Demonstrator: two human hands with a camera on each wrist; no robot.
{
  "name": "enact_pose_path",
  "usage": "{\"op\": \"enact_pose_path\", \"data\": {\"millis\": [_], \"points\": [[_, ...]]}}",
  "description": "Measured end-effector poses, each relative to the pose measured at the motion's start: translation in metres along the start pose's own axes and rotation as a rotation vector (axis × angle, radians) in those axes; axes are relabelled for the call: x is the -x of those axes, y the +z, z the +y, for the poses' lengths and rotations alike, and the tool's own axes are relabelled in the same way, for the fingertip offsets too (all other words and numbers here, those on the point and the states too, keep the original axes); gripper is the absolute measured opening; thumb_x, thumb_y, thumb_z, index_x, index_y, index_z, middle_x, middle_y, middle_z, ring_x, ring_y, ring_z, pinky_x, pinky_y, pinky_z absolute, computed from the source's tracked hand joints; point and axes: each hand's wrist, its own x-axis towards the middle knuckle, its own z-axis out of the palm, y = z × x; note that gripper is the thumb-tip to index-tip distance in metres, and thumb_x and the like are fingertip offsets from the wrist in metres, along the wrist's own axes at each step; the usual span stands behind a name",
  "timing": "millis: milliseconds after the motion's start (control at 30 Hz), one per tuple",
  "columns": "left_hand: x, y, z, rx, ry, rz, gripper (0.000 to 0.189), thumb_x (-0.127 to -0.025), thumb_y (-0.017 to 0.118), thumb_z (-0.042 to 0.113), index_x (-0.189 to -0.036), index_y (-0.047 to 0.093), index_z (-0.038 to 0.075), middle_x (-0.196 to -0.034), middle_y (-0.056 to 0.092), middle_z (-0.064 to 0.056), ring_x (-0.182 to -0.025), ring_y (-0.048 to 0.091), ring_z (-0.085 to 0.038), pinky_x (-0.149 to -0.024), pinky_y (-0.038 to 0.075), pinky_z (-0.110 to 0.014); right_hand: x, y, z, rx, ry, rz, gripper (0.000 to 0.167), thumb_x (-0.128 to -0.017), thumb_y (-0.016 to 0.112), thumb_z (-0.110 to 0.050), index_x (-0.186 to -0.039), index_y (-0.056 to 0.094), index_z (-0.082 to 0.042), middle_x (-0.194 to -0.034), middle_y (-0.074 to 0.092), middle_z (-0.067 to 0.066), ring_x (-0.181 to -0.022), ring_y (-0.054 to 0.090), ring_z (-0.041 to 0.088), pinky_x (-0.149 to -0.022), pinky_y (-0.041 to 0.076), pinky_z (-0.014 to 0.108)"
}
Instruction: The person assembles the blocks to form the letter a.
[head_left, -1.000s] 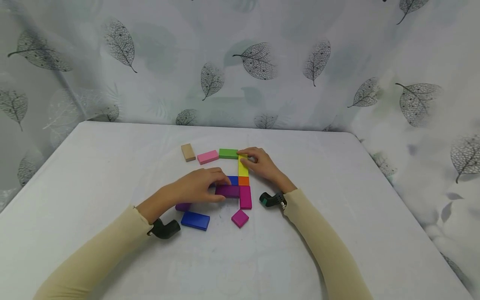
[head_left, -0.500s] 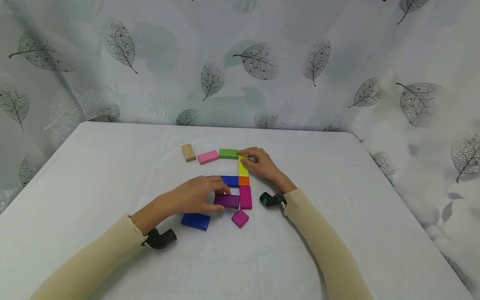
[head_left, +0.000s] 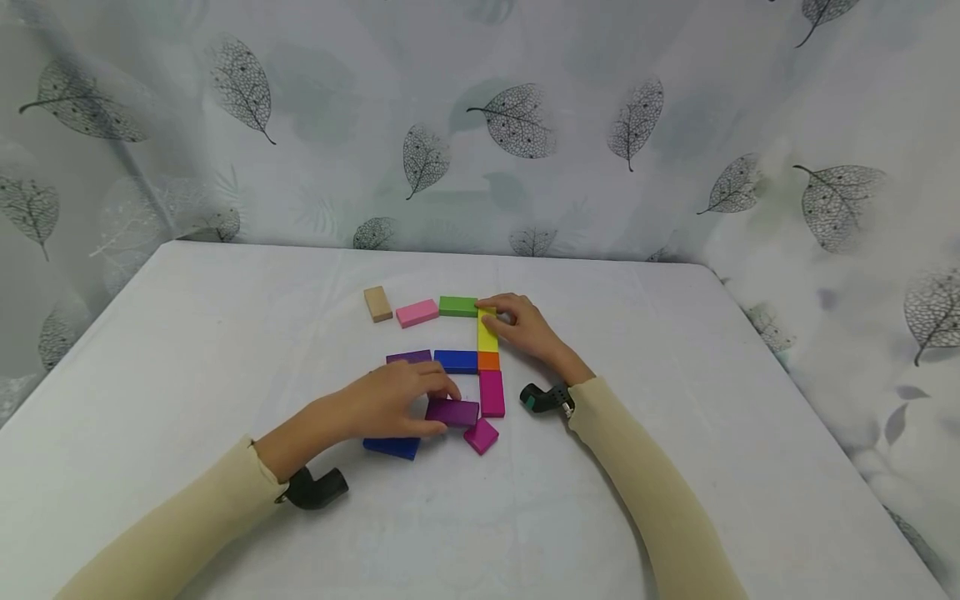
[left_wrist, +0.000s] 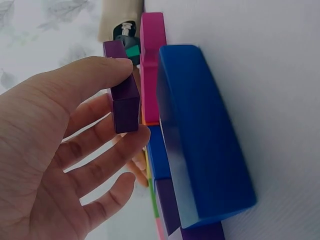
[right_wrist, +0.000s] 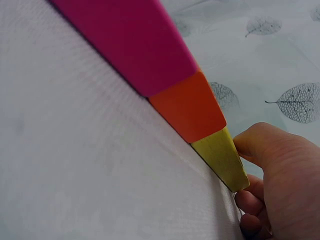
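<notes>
My left hand (head_left: pixel 386 404) pinches a purple block (head_left: pixel 452 413) between thumb and fingers; in the left wrist view the same purple block (left_wrist: pixel 125 100) stands raised beside the row. My right hand (head_left: pixel 525 327) holds the yellow block (head_left: pixel 487 333), thumb and curled fingers on it, its index fingertip by the end of the green block (head_left: pixel 458 307). Below the yellow one come an orange block (head_left: pixel 488 361) and a magenta block (head_left: pixel 492 393), end to end. A blue block (head_left: pixel 456 362) runs left from the orange one, with another purple block (head_left: pixel 409 357) beyond it.
A tilted magenta block (head_left: pixel 481 436) lies at the foot of the column. Another blue block (head_left: pixel 392 447) lies partly under my left hand in the head view. At the back are a pink block (head_left: pixel 417 313) and a tan block (head_left: pixel 378 304), on the white-covered table (head_left: pixel 720 375).
My left hand has lifted the purple block from beside the blue one and brought it toward me, over the gap left of the magenta blocks. My right hand has stayed on the yellow block.
</notes>
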Motion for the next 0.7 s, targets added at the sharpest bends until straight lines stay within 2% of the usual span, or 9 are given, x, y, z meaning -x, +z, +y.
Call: {"op": "enact_pose_path", "data": {"millis": [333, 700], "points": [[0.007, 0.004, 0.005, -0.030, 0.046, 0.011, 0.035, -0.085, 0.075, 0.029, -0.116, 0.067, 0.013, -0.107, 0.065, 0.002, -0.093, 0.059, -0.009, -0.078, 0.051, -0.024, 0.001, -0.001, -0.001, -0.007, 0.005, -0.002, 0.035, -0.097, 0.060, -0.019, -0.131, 0.062, -0.010, -0.132, 0.059, 0.011, -0.107, 0.050, 0.027, -0.080, 0.036, 0.033], [0.016, 0.011, 0.006, -0.043, 0.088, 0.030, 0.034, -0.086, 0.074, 0.029, -0.115, 0.067, 0.013, -0.106, 0.064, 0.005, -0.095, 0.059, -0.007, -0.084, 0.050, -0.030, 0.000, -0.001, -0.001, -0.020, -0.001, -0.006, 0.035, -0.097, 0.059, -0.017, -0.130, 0.063, -0.008, -0.132, 0.060, 0.012, -0.106, 0.051, 0.027, -0.081, 0.036, 0.033]]}}
